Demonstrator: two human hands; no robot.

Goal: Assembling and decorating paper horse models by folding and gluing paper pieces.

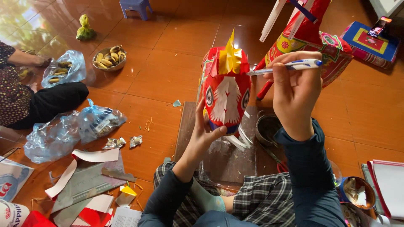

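On the tiled floor (168, 80), in the head view, a red paper horse head (226, 90) with painted eyes and a yellow tuft stands on a brown board (189, 126) before the seated person. The left hand (207, 131) has its grip closed on the head's lower edge, steadying it, while the right hand (296, 94) pinches a white-and-blue pen (290, 66) whose tip touches the head's upper right side. A small tin (266, 128) sits just beside the head, and a bowl of bananas (109, 58) lies well apart near another seated person's dark trouser leg (54, 101).
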